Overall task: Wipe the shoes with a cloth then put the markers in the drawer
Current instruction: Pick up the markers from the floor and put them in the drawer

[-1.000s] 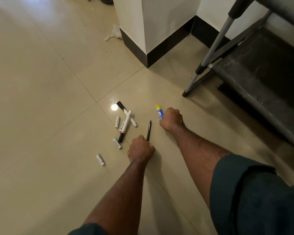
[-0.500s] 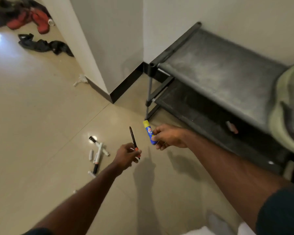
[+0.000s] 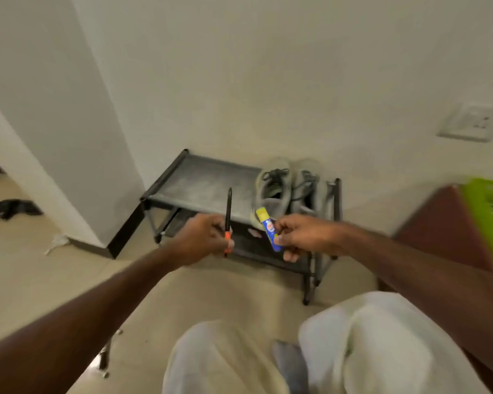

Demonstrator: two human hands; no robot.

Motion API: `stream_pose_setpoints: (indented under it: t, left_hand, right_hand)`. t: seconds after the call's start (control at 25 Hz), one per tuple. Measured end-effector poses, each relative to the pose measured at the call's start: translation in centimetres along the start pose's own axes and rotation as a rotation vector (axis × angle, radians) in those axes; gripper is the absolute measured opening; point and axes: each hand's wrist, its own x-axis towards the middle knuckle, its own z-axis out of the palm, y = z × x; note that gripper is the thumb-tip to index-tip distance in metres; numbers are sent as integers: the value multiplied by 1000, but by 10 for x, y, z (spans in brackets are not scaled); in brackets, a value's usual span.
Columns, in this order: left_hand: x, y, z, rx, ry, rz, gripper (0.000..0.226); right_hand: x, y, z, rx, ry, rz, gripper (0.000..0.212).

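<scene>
Both hands up in front of the body, each gripping one item. Left hand (image 3: 204, 237) is closed round a thin black pen (image 3: 227, 217) w/ an orange band near the grip; pen stands nearly upright, tip end pointing up, lower end poking out just below the fist. Right hand (image 3: 302, 237) pinches a short blue marker w/ yellow cap (image 3: 268, 229) between thumb and fingers, cap end tilted up and to the left. The 2 items are near each other but not touching.

Behind the hands: a low dark metal shoe rack (image 3: 199, 180) w/ 2 shelves, set against the wall by the corner. A pair of pale grey shoes (image 3: 291, 186) w/ dark laces sits side by side on the rack's top shelf at its right end, toes toward the camera. Small pinkish object on the lower shelf, too blurred to tell what.

Lower frame: person's knees in light trousers (image 3: 367, 345). A few markers (image 3: 104, 356) lie on the beige floor at lower left, partly hidden by the left forearm, blurred. Dark red-brown furniture (image 3: 439, 228) at right w/ something bright green on top; can't tell if it has a drawer. Dark cloth (image 3: 12, 209) on the floor at far left.
</scene>
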Motion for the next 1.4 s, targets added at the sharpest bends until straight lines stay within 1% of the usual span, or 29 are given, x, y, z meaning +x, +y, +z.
stream_pose_setpoints:
  t: [0.04, 0.16, 0.28, 0.36, 0.48, 0.56, 0.6, 0.64, 0.68, 0.76, 0.8, 0.88, 0.96, 1.0, 1.08, 1.12, 1.16, 1.2, 1.28, 1.32, 1.4]
  left_hand:
    - [2, 33, 16, -20, -16, 40, 20]
    - [14, 129, 84, -66, -89, 148, 19]
    - [29, 206, 166, -104, -174, 212, 18]
    - [32, 254, 231, -50, -241, 240, 18]
    - [24, 307, 331, 69, -367, 278, 28]
    - [10, 321, 398, 186, -509, 310, 35]
    - [1, 321, 428, 269, -582, 298, 37]
    - [-9, 316, 455, 354, -659, 256, 36]
    - [-20, 310, 482, 425, -729, 218, 31]
    - [-42, 295, 522, 583, -776, 174, 7]
    - [-50, 286, 538, 646, -776, 163, 8]
    - [-52, 269, 565, 738, -717, 141, 29]
    - [-47, 259, 581, 768, -641, 134, 37]
    - [-43, 254, 589, 783, -626, 132, 38]
    - [-38, 244, 602, 817, -600, 131, 33]
    - [-36, 239, 606, 824, -589, 125, 25]
    - [-32, 232, 611, 815, -580, 124, 16]
    - [-28, 226, 618, 785, -575, 115, 15]
    - [-21, 219, 630, 713, -561, 73, 27]
    - [-17, 216, 635, 681, -544, 48, 26]
    - [-11, 210, 645, 638, -512, 0, 14]
  right_hand:
    - [-32, 8, -18, 61, 56, -23, 6]
    - [-128, 49, -70, 267, 248, -62, 7]
    - [-210, 101, -106, 394, 455, -39, 7]
    - [-267, 144, -123, 451, 597, 9, 11]
    - [-355, 207, -139, 474, 759, 131, 12]
    - [-417, 247, -142, 450, 842, 255, 13]
    - [-443, 267, -142, 408, 869, 327, 12]
    - [-465, 287, -142, 346, 873, 406, 10]
    - [-485, 308, -138, 274, 852, 496, 10]
    - [-505, 345, -128, 118, 745, 662, 27]
    - [-505, 361, -123, 51, 686, 708, 32]
    - [-496, 374, -117, -32, 606, 746, 37]
    - [-482, 381, -117, -86, 610, 765, 58]
    - [-475, 386, -119, -114, 611, 772, 61]
    - [-457, 400, -122, -155, 612, 808, 47]
    - [-446, 409, -122, -163, 608, 834, 44]
    - [-436, 418, -122, -173, 580, 865, 47]
    - [-429, 427, -123, -175, 549, 893, 48]
    - [-419, 439, -125, -190, 507, 924, 44]
    - [-413, 443, -128, -198, 500, 937, 41]
    - [-401, 449, -131, -195, 511, 951, 30]
